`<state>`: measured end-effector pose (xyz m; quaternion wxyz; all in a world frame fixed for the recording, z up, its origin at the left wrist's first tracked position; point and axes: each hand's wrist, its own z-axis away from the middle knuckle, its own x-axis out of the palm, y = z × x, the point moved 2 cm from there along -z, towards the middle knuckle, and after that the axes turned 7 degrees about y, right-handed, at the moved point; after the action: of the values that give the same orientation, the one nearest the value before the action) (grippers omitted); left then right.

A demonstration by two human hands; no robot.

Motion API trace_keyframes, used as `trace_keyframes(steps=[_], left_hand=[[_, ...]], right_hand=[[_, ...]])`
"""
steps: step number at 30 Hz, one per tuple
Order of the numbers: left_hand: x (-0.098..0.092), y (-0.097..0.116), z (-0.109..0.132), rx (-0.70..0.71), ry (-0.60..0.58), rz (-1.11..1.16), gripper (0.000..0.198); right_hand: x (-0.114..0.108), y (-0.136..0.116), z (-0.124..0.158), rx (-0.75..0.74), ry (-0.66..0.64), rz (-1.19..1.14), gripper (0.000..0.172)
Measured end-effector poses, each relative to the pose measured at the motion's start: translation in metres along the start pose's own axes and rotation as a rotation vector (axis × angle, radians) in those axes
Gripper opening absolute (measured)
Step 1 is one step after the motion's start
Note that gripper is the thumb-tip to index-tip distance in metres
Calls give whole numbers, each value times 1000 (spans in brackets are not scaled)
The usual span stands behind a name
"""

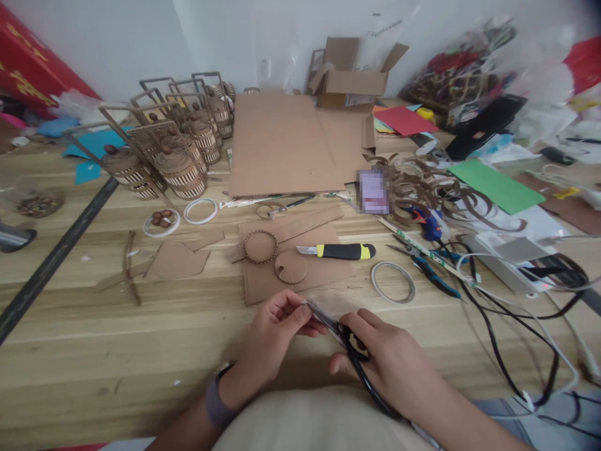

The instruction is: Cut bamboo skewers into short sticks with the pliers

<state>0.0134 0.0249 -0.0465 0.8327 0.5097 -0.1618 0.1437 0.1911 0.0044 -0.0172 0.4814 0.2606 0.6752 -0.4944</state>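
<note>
My right hand (380, 344) is closed round black-handled scissors (354, 347), whose blades point up and left. My left hand (282, 338) pinches thumb against fingers right at the blade tips; a small pale bit shows there, too small to name. Beyond the hands a cardboard sheet (258, 285) carries a yellow and black utility knife (345, 251) with its blade out. On that sheet also lie a cardboard disc (293, 268) and a brown beaded-looking ring (260, 246). A roll of tape (393, 282) rests to the right of the sheet.
Several woven lidded baskets with tall handles (181, 169) stand at the back left. Behind the knife lies a large cardboard sheet (282, 144). Pliers (429, 269), a blue glue gun (427, 222), brown curved strips (422, 181) and tangled cables (498, 332) crowd the right. Brown beads (163, 218) sit inside a white ring.
</note>
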Motion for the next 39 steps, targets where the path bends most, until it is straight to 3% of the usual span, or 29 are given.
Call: trace_keyframes(steps=[9, 21, 25, 29, 39], left_hand=[[0, 0, 3, -10, -11, -33, 37], [4, 4, 6, 14, -34, -73, 40], [4, 4, 7, 14, -32, -58, 41], [4, 4, 8, 5, -11, -50, 44], [1, -3, 8, -2, 7, -12, 44]], right_hand=[[1, 0, 1, 3, -14, -71, 44], [-12, -1, 2, 2, -56, 65, 38], [-9, -3, 2, 2, -62, 73, 45], [-6, -3, 2, 12, -67, 37, 49], [-5, -5, 3, 9, -32, -81, 41]])
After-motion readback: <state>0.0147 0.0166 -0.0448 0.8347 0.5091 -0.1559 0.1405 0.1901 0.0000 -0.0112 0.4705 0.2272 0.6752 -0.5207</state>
